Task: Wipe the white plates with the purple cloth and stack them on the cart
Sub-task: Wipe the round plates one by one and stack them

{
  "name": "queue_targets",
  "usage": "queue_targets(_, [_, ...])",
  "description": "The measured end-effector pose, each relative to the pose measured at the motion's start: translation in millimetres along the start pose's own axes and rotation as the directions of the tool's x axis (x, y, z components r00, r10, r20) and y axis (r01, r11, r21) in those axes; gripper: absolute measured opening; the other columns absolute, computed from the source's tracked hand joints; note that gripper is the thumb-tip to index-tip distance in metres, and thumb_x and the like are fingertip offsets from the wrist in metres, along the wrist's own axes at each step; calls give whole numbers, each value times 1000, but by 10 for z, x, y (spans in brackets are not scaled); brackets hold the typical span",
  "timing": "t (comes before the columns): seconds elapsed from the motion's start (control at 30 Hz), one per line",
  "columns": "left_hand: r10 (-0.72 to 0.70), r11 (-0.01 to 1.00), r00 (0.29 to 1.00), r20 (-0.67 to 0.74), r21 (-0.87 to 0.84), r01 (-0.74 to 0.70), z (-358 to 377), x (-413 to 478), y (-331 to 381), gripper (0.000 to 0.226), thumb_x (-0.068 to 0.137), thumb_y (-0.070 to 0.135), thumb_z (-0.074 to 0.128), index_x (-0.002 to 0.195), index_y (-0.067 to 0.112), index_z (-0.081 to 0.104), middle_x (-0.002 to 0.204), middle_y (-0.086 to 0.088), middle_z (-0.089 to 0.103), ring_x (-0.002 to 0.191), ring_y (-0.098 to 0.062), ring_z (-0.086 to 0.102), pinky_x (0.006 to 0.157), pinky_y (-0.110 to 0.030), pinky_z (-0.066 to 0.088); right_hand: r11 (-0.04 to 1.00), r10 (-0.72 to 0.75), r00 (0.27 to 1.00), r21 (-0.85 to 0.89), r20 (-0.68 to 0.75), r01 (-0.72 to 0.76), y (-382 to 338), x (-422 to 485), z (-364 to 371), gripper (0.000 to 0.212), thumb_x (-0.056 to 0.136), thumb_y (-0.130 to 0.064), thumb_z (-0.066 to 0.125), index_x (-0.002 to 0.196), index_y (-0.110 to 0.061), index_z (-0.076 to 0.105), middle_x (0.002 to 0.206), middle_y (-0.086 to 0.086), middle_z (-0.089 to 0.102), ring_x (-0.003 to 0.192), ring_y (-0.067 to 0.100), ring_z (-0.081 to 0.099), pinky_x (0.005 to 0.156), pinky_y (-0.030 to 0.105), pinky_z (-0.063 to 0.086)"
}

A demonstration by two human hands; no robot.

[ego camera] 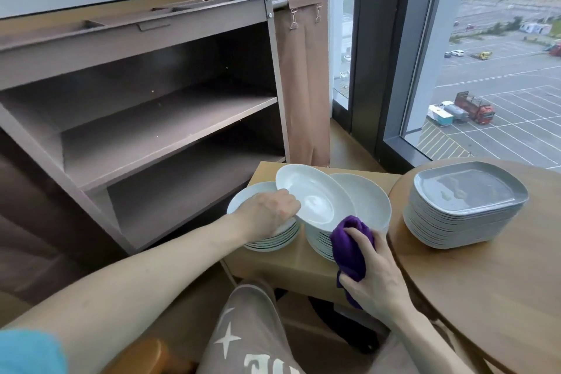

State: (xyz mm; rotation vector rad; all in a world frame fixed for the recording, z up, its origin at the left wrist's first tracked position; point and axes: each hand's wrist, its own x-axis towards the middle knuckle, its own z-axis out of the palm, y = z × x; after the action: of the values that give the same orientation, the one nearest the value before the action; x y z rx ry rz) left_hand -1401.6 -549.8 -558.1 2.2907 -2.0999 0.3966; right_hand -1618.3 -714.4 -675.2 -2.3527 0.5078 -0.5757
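Nearest the viewer, at five o'clock, the right hand (376, 279) is noted with fingers and thumb curled round the bunched purple cloth (349, 246). The cloth is held just beside the near edge of the right-hand stack of white plates (367, 200); whether it touches that stack cannot be told.

At the centre of the view, the left hand (267, 212) is recorded pinching the rim of a single white plate (315, 197). This plate is held tilted, raised above and between the two stacks. No contact between cloth and held plate is observed.

The left-hand stack of white plates (273, 241) stands at seven o'clock of the held plate, partly hidden by the left hand. Both stacks are set on a low wooden stand (291, 267). Which stack, if either, has been wiped cannot be determined.

At three o'clock, a pile of grey square plates (464, 206) is noted on a round wooden table (485, 297).

Farther off, from nine to twelve o'clock, the cart (170, 136) is seen, a brown fabric bag (306, 85) clipped to its end.

Assessment: every white plate in view is on the stand or in hand, so stacking on the cart is judged not yet begun. Nearly the whole task is considered outstanding.
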Motion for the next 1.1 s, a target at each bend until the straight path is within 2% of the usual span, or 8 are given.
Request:
queue_targets(0.03, [6, 1000, 1000, -12, 9, -5, -25, -48, 0, 15, 82, -9, 51, 80, 1, 62, 71, -14, 58, 63, -31, 56, 43, -40, 50, 1000, -4, 1000, -3, 5, 4, -7, 1, 10, 90, 70, -34, 82, 146, -46, 36, 142, -12, 33, 118, 20, 48, 86, 33, 54])
queue_targets(0.1, [-10, 1000, 998, -66, -10, 10, -34, -127, -27, 24, 70, -19, 67, 80, 2, 64, 70, -12, 58, 62, -29, 56, 44, -38, 51, 1000, -6, 1000, -9, 10, 6, -13, 3, 33, 91, 70, -34, 83, 146, -46, 35, 142, -12, 34, 117, 20, 49, 85, 32, 53])
queue_targets(0.27, [-146, 989, 978, -149, -32, 142, -12, -340, -170, 23, 73, -14, 73, 83, 6, 66, 73, -7, 61, 67, -27, 59, 53, -40, 54, 999, 5, 1000, -53, 20, -4, -47, 16, 53, 91, 72, -33, 85, 148, -43, 36, 143, -7, 34, 122, 25, 48, 89, 36, 54])
queue_targets(0.37, [-229, 974, 961, -156, -35, 226, 33, -526, -279, 23, 74, -11, 77, 83, 7, 66, 74, -6, 63, 67, -26, 60, 51, -40, 54, 998, 34, 999, -58, 16, -33, -110, 57, 59, 90, 74, -33, 85, 151, -37, 38, 145, -3, 36, 124, 26, 48, 88, 38, 56])
queue_targets(0.5, [-319, 947, 933, -168, -90, 307, 140, -742, -368, 15, 79, -6, 77, 86, 4, 69, 77, -8, 67, 70, -28, 64, 52, -40, 57, 995, 76, 997, -63, 19, -74, -175, 75, 71, 91, 76, -31, 86, 153, -33, 38, 148, -1, 35, 128, 28, 47, 89, 43, 58])
queue_targets(0.7, [-423, 904, 894, -148, -144, 404, 466, -882, -351, 12, 82, -4, 74, 86, 6, 69, 77, -7, 68, 71, -28, 65, 52, -40, 57, 993, 87, 996, -76, 14, -86, -204, 67, 35, 89, 76, -33, 85, 151, -37, 37, 143, -7, 35, 123, 25, 49, 83, 37, 56])
queue_targets(0.97, [-447, 890, 890, -88, -140, 433, 862, -973, -342, 22, 75, 0, 81, 86, 14, 67, 74, 1, 65, 66, -19, 62, 46, -28, 48, 978, 77, 997, -190, -23, -80, -316, 258, -140, 81, 79, -43, 80, 147, -44, 36, 142, -11, 30, 114, 27, 54, 73, 34, 51])
queue_targets(1.1, [-460, 879, 887, -32, -159, 450, 967, -939, -301, 8, 85, 9, 71, 90, 15, 69, 80, 1, 68, 73, -20, 64, 52, -29, 48, 961, 127, 992, -246, -26, -129, -349, 469, -179, 76, 84, -46, 74, 147, -46, 31, 141, -5, 32, 111, 30, 56, 71, 35, 49])
